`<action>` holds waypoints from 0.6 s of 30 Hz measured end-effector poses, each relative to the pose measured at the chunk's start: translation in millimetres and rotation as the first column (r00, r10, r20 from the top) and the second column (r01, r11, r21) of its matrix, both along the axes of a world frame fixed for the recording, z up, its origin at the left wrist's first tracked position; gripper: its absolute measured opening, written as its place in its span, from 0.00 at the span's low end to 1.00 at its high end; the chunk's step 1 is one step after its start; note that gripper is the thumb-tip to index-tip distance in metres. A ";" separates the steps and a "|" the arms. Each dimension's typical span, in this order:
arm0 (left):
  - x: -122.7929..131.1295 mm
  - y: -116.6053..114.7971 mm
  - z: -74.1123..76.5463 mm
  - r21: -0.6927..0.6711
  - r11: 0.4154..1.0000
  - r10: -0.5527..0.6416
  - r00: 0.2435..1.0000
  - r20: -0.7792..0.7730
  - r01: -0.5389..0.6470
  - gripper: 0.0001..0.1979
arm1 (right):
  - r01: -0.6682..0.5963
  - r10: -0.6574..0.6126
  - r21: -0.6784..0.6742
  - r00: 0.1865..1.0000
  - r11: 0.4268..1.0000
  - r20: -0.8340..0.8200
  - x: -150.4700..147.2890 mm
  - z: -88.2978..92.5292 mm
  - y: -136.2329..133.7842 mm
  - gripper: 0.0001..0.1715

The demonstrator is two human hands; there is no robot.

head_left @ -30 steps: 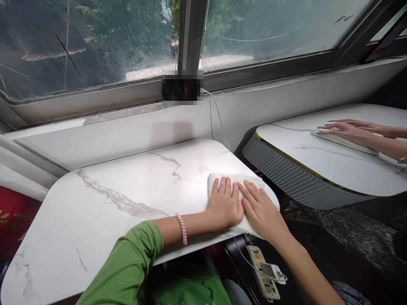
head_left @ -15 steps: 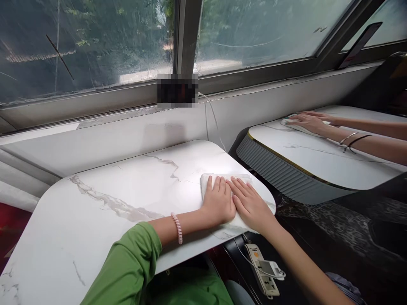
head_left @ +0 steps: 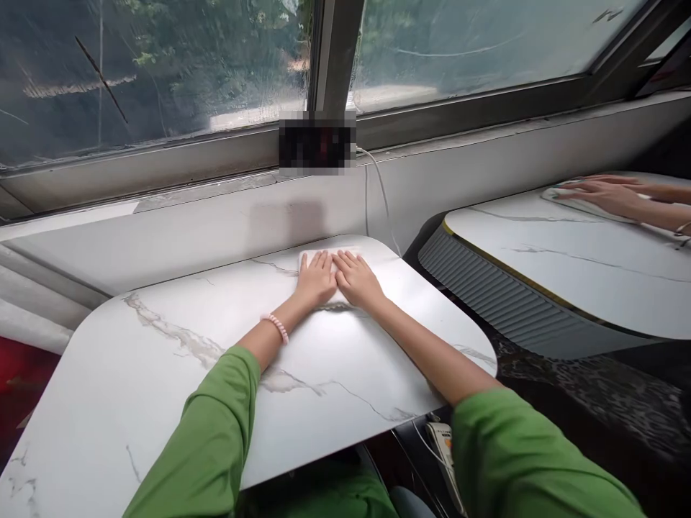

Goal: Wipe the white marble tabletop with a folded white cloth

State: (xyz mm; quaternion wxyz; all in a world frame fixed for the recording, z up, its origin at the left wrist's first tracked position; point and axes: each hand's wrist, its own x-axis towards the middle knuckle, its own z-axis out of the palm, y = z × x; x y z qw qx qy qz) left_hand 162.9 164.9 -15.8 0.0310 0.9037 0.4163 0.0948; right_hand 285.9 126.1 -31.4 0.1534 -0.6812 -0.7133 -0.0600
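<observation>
Head view. The left hand (head_left: 316,279) and the right hand (head_left: 356,278) lie side by side, palms down and fingers stretched flat, pressing on a folded white cloth (head_left: 324,256); neither hand grips anything, both simply rest spread on the fabric, thumbs nearly touching. The cloth lies at the far edge of a white marble-patterned table (head_left: 162,388), close to the pale wall (head_left: 486,173) under the window (head_left: 162,65), and only its far strip and a little of its near edge show past the fingers. Both forearms reach across the tabletop from green sleeves (head_left: 216,432); a pink beaded bracelet (head_left: 276,326) circles the left wrist. A blurred dark box (head_left: 317,142) sits on the window ledge, and a white cable (head_left: 381,194) runs down from it behind the table's far right corner. Below the table's near right edge, part of a white power strip (head_left: 443,446) shows between the table and the right sleeve. To the right, well apart, stands a second white table (head_left: 566,266) with a ribbed grey edge; another person's hands (head_left: 604,196) rest flat on a white cloth of their own (head_left: 561,196) at its far side.
</observation>
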 end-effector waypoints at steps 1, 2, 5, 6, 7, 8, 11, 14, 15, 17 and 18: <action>-0.8 10.8 0.5 0.003 1.000 0.018 1.000 0.002 -0.018 0.26 | -0.001 0.001 -0.004 1.000 1.000 -0.002 -1.7 1.5 12.9 0.30; -1.7 20.5 1.0 0.007 0.999 0.033 0.999 0.006 -0.033 0.25 | -0.004 0.004 -0.007 1.000 1.000 -0.004 -3.2 2.8 24.5 0.30; -3.1 41.4 1.7 0.025 0.997 0.077 0.997 0.029 -0.078 0.25 | -0.032 0.032 -0.005 0.999 0.999 -0.014 -5.2 5.0 50.4 0.30; -3.1 45.5 1.6 0.031 0.995 0.094 0.995 0.040 -0.095 0.24 | -0.040 0.040 -0.004 0.999 0.999 -0.020 -5.1 5.0 56.1 0.31; -2.9 48.4 1.3 0.036 0.993 0.109 0.993 0.050 -0.111 0.24 | -0.046 0.046 -0.002 0.999 0.999 -0.026 -4.6 4.6 60.5 0.31; -2.6 50.1 1.0 0.039 0.992 0.120 0.991 0.059 -0.123 0.24 | -0.050 0.050 0.001 0.998 0.999 -0.031 -3.8 3.9 63.7 0.30; -1.7 51.0 0.0 0.037 0.991 0.129 0.988 0.080 -0.132 0.24 | -0.064 0.065 0.026 0.997 0.998 -0.033 -1.2 0.3 68.2 0.30; -1.8 50.0 -0.8 0.021 0.991 0.126 0.988 0.085 -0.128 0.24 | -0.064 0.066 0.053 0.997 0.997 -0.038 0.1 -3.4 68.5 0.30; -1.9 49.8 -1.0 0.016 0.992 0.126 0.989 0.082 -0.127 0.24 | -0.063 0.065 0.055 0.997 0.997 -0.042 0.0 -4.1 68.2 0.30; -2.2 49.4 -1.6 0.009 0.992 0.126 0.989 0.075 -0.127 0.24 | -0.058 0.060 0.049 0.997 0.997 -0.045 -0.6 -4.2 67.4 0.30; -2.3 49.1 -1.9 0.009 0.992 0.128 0.989 0.071 -0.129 0.24 | -0.056 0.058 0.043 0.998 0.997 -0.039 -1.1 -3.8 66.8 0.30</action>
